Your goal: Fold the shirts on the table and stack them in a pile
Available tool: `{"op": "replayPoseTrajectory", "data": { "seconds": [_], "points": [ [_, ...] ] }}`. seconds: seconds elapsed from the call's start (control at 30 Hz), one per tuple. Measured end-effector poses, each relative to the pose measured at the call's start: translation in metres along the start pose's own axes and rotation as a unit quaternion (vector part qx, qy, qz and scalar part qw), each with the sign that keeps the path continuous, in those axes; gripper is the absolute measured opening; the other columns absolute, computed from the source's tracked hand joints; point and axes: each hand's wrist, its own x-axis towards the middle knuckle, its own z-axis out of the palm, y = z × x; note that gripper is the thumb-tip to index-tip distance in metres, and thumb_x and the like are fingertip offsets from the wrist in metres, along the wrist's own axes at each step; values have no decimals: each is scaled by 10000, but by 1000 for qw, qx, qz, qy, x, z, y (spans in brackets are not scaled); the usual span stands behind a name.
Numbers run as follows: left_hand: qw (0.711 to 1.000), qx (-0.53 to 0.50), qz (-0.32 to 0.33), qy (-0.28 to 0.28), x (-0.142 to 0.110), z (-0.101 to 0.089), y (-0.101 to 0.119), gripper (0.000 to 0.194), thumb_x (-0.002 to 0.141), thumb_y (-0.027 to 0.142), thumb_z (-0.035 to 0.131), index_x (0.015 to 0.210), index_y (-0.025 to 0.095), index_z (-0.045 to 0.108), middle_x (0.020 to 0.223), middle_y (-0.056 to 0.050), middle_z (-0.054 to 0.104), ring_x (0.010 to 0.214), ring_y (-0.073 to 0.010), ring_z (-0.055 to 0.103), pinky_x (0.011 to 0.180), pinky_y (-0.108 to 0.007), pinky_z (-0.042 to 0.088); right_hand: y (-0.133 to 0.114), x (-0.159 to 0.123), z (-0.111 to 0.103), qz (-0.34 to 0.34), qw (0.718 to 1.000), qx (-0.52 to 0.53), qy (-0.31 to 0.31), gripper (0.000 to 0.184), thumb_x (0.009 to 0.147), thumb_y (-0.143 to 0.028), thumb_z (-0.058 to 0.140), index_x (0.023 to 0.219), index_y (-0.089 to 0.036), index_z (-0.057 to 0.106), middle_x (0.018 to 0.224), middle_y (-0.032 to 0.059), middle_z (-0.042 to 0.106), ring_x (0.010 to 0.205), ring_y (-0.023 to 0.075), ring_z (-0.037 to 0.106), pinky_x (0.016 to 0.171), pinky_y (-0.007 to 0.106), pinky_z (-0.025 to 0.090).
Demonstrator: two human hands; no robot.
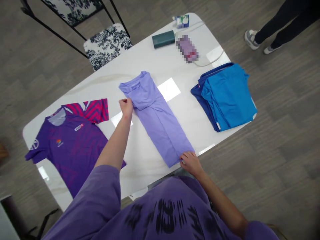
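Note:
A lavender T-shirt [162,126] lies on the white table in a long narrow fold, its collar at the far end and its hem near me. At the shirt's left edge, just below the collar, my left hand [126,107] is closed with the fingers pinched on the fabric. My right hand [191,163] rests at the near right corner of the hem, fingers curled on the cloth's edge. Left of the lavender shirt, a purple and pink patterned jersey [75,140] is spread out, partly hidden by my left arm.
Blue folded clothes [228,96] are stacked at the table's right. Toward the back lie a dark green box [163,39], a blurred-out phone-like item [187,49] with a cable, and a small carton [182,21]. A patterned chair [107,45] stands behind; another person's legs [277,30] show at upper right.

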Motion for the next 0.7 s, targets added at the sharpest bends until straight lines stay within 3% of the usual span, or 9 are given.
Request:
{"op": "replayPoseTrajectory", "data": {
  "seconds": [0.1, 0.2, 0.3, 0.37, 0.47, 0.7],
  "points": [
    [988, 100, 80, 90, -11, 1, -12, 521, 1108, 383, 697, 1580, 183, 600, 1733, -254, 572, 1705, -356, 512, 1512, -561, 370, -7, 12, 3, -12, 1000, -14, 5, 123, 1072, -261, 825, 1176, -324, 841, 1170, 50, 877, 1133, 310, 785, 998, 435, 593],
    [969, 142, 201, 20, -16, 27, -6, 578, 1205, 426, 615, 1724, 174, 586, 1853, -234, 512, 1807, -348, 407, 1556, -569, 285, -11, 44, -3, -18, 999, -29, 31, 298, 1208, -348, 687, 1472, -290, 813, 1484, 105, 855, 1389, 324, 761, 1192, 486, 599],
    [942, 177, 280, -55, -12, 62, 7, 666, 1248, 485, 550, 1838, 175, 549, 1967, -177, 433, 1907, -350, 232, 1586, -606, 171, -11, 95, -8, -45, 995, -56, 68, 517, 1263, -363, 599, 1756, -222, 662, 1814, 135, 684, 1697, 303, 600, 1439, 520, 479],
    [929, 199, 298, -93, -6, 81, 13, 737, 1247, 525, 547, 1891, 166, 511, 2017, -155, 364, 1941, -359, 115, 1596, -630, 62, -7, 128, -7, -76, 991, -80, 74, 627, 1265, -381, 610, 1861, -194, 555, 1935, 134, 556, 1808, 289, 485, 1539, 544, 368],
    [926, 216, 286, -120, 2, 93, 17, 859, 1239, 627, 550, 1949, 157, 435, 2047, -151, 297, 1955, -367, 28, 1590, -644, -46, 2, 162, -2, -101, 988, -103, 50, 762, 1247, -454, 664, 1925, -177, 452, 2008, 144, 431, 1875, 305, 384, 1593, 605, 246],
    [919, 232, 304, -97, 18, 93, 17, 904, 1217, 582, 612, 1992, 187, 367, 2071, -87, 220, 1958, -350, -26, 1589, -603, -91, 18, 180, 4, -124, 986, -98, 49, 901, 1203, -491, 701, 1973, -184, 347, 2030, 150, 379, 1902, 339, 328, 1612, 620, 71]
  ]
}}
